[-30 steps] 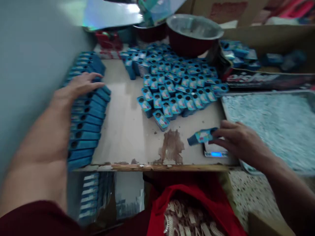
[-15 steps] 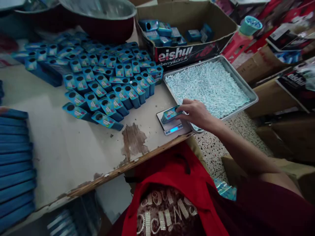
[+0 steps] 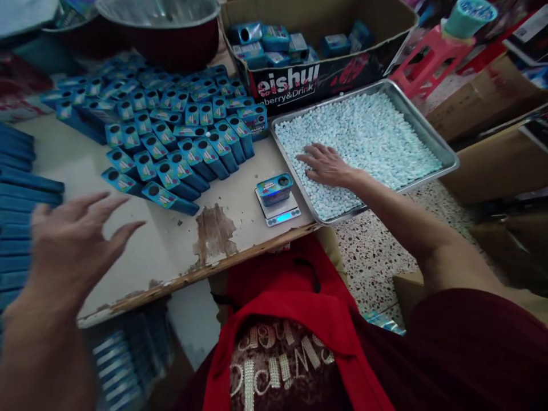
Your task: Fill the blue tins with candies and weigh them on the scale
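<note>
My right hand [image 3: 324,164] rests on the pale blue and white candy pellets [image 3: 368,142] in a shallow metal tray [image 3: 449,162], fingers spread. Left of the tray, a blue candy box [image 3: 274,191] with a round hole in its top sits on a small digital scale [image 3: 282,217] with a lit display. My left hand [image 3: 72,245] is raised over the table's left side, thumb and fingers apart and holding nothing. Beside it runs a row of blue boxes [image 3: 17,231], partly covered by the hand. Any pellets beneath my right palm are hidden.
Many upright blue boxes [image 3: 171,151] with open holes crowd the table's middle. Behind them stand a large metal bowl [image 3: 171,34] and a cardboard carton [image 3: 295,85] holding more boxes. A red stool [image 3: 432,63] carries a turquoise tub [image 3: 468,20]. The table's wooden edge [image 3: 214,261] is chipped.
My right hand has let go of the box on the scale and moved right into the tray. My left hand has come into fuller view from the left. The camera view has shifted.
</note>
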